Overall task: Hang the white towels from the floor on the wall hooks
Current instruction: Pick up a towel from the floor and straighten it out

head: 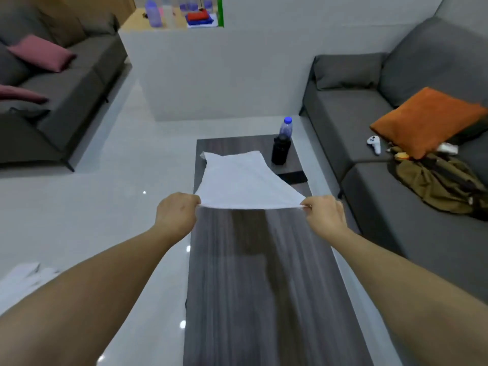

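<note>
blurry white cloth (pixel 23 283) cut off lower left, both hands, left hand (pixel 175 215) and right hand (pixel 326 216), pinching towel (pixel 244 183) corners over dark table (pixel 258 286), black bottle (pixel 281 150) centre right

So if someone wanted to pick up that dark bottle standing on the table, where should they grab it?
Probably round its straight middle, coming from the left or the near side. The dark bottle stands upright on the table, and a clear bottle with a blue cap stands close behind it. The white towel, stretched between the left hand and the right hand, hangs nearby, so approach carefully.
</note>
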A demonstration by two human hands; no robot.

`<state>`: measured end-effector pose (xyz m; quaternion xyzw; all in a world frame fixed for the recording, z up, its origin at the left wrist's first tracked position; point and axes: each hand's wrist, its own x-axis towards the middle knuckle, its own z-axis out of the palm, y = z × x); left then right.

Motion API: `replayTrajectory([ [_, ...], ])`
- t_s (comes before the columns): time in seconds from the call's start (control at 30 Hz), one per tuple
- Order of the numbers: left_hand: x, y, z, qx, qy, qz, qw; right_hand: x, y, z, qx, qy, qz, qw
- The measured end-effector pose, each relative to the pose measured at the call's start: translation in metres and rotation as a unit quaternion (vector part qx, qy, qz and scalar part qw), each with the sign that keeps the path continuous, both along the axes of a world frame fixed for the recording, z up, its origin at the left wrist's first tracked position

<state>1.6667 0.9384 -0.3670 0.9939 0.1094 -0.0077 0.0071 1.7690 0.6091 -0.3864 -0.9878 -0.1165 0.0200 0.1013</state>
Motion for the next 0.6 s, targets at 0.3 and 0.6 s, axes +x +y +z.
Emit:
replayTrajectory([
  [0.3,-0.134,-0.047,-0.091,-0.044,0.136,0.004,0.990,-0.142,-0.047,-0.086,-0.077,0.111,0.001,0.991],
  [0.6,-0.276,-0.072,-0.117,-0.062,0.235,-0.041,0.969,-0.279,-0.066,-0.100,-0.095,0.240,-0.019,0.966],
])
